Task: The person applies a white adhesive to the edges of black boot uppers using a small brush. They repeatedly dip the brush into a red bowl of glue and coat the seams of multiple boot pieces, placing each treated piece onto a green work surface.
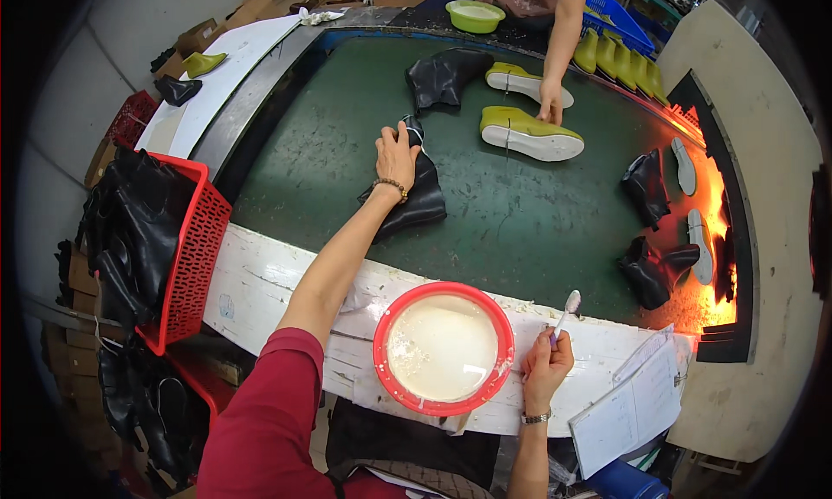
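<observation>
My left hand (397,158) is closed over the narrow end of a black boot (422,200), which lies on the green belt (299,139). A toothbrush (569,306) stands up out of my right hand (546,369), its bristle head above my fingers. To the left of that hand, a red basin (444,288) of milky white liquid rests on the white board (260,269) along the belt's near edge. Beyond my left hand sits another black boot (446,76).
Across the belt, a co-worker's hand (551,100) touches a yellow-green shoe (524,126). Boots and pale soles (684,165) lie near the glowing heater opening (715,213) at right. A red basket (195,239) of black boots stands left; an open notebook (628,417) lies right.
</observation>
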The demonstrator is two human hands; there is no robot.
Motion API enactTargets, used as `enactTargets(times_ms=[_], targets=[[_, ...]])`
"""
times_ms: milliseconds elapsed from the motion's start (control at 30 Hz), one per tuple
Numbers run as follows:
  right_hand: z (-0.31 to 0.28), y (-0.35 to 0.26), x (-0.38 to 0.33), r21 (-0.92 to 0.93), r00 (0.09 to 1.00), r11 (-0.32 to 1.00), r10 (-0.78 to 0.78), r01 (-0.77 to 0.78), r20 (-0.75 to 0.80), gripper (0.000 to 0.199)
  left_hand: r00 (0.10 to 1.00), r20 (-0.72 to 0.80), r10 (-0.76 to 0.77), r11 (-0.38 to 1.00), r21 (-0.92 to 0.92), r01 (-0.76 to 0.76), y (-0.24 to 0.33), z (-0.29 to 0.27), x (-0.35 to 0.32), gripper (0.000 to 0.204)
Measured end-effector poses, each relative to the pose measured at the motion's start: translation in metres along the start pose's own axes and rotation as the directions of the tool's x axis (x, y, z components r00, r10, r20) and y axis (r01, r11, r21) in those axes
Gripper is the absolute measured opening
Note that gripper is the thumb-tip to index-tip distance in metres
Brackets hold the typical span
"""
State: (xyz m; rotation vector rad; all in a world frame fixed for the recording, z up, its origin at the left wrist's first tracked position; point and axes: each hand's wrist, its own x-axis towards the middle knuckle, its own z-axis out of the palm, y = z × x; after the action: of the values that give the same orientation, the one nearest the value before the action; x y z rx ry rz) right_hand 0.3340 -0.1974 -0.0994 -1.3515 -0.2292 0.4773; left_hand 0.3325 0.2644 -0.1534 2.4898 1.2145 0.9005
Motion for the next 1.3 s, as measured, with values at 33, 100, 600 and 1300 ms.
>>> enactTargets(times_ms=[33, 100, 600, 1300], targets=[[0.001, 0.0, 0.0, -0.015, 1.0, 1.0, -0.005, 0.005, 0.002, 0.01, 1.0, -0.014, 0.027, 0.999, 0.036, -0.027, 0.003, 0.0, -0.001, 0.059], [0.001, 0.0, 0.001, -0.013, 1.0, 1.0, -0.009, 0.009, 0.007, 0.01, 0.999, 0.01, 0.051, 0.995, 0.086, -0.052, 0.005, -0.002, 0.0, 0.058], [-0.002, 0.005, 0.001, 0.011, 0.999, 0.999, -0.043, 0.042, 0.026, 0.01, 0.962, 0.174, 0.212, 0.938, 0.241, -0.25, -0.005, 0.006, 0.0, 0.041], [0.0, 0.011, 0.003, -0.016, 0.996, 0.997, -0.075, 0.076, 0.043, 0.015, 0.981, 0.178, -0.082, 0.883, 0.469, -0.011, -0.102, -0.269, -0.286, 0.058]])
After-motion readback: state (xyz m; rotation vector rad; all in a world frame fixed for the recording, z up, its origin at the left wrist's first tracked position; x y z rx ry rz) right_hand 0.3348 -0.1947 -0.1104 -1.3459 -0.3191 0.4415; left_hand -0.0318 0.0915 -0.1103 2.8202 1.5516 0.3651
